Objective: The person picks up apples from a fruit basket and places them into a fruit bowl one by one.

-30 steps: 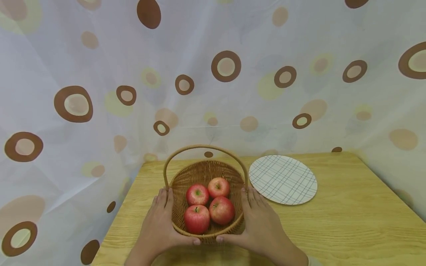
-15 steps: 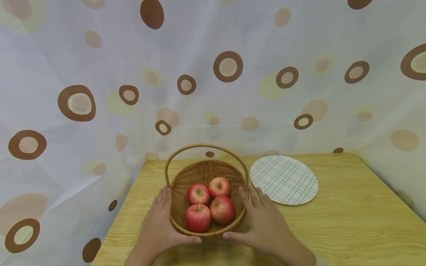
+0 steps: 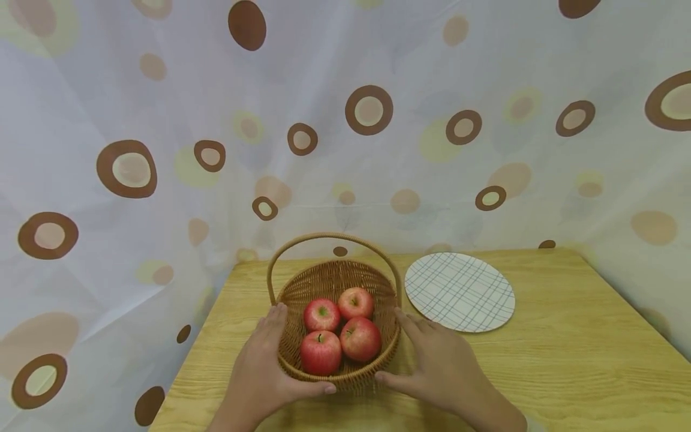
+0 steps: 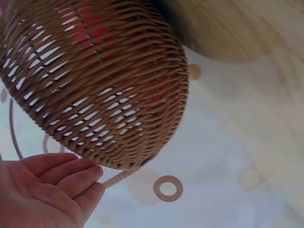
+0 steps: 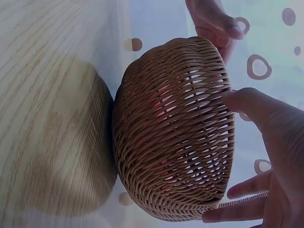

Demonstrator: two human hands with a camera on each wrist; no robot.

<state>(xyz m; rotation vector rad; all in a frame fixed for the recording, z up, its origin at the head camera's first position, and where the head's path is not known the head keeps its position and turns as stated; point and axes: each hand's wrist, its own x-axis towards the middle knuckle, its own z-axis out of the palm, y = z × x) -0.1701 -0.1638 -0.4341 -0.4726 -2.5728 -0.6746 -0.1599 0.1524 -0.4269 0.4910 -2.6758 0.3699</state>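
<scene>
Spread wide with fingers extended, the left hand (image 3: 261, 375) and right hand (image 3: 445, 366) flank the wicker basket (image 3: 335, 276) at the lower centre of the head view, neither curled round it. Contact is hard to settle: the left fingertips lie at the rim, while the right thumb overlaps the rim in the right wrist view without clearly pressing. So the basket sits between the two hands, its front rim just beyond the thumbs. Inside, four apples (image 3: 360, 339) cluster, and the handle (image 3: 336, 236) arches above them. The basket appears to rest on the wooden table (image 3: 567, 336).

My reading is that the step in hand is steadying or positioning the basket; lifting and releasing look alike here. Lifting would call for both hands closing evenly on the sides; leaving it, for drawing the fingers outward, clear of the handle ends.

Right of centre lies a round checked mat (image 3: 460, 292), near the basket; behind, a spotted sheet (image 3: 405, 54) fills the upper frame.
</scene>
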